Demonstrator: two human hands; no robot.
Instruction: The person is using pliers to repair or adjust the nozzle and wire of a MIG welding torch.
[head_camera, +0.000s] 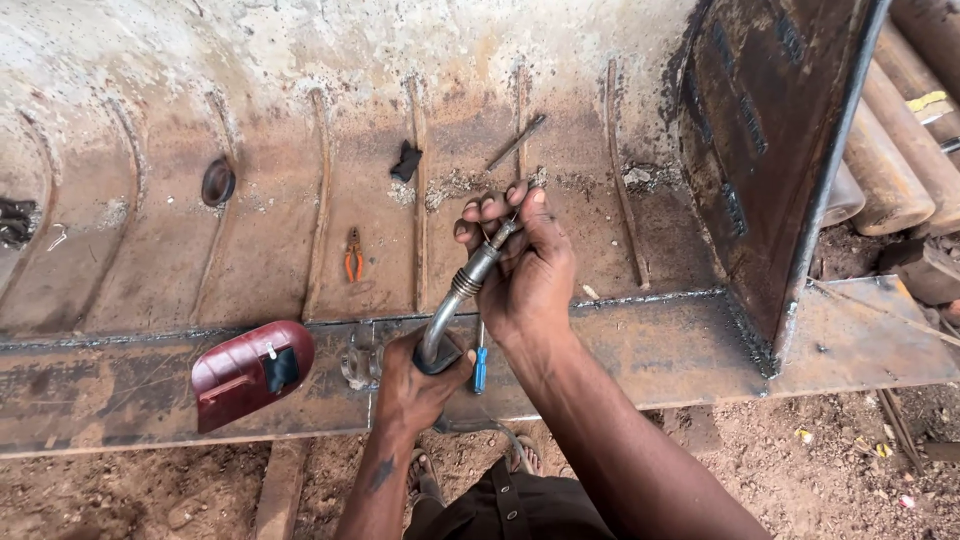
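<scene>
The right hand, in the centre of the frame, is closed around the upper end of a curved metal torch neck; its fingers curl over the thin tip, which points toward the upper right. The left hand, just below, is closed around the black lower end of the same torch neck, so the part runs between the two fists. Both forearms come up from the bottom edge of the frame, the right one from the lower right, the left one nearly straight up.

Just beside the left hand, a small screwdriver with a blue handle lies on the steel. To the left of it, in the lower left of the frame, a dark red welding mask rests on the flat rusty beam. Higher up, orange pliers lie on the large curved steel surface, which has raised weld ribs and patches of white dust. A black scrap and a thin rod lie near the upper centre. A dark upright steel plate stands at the upper right, with rusty pipes behind it. The ground below is reddish soil.
</scene>
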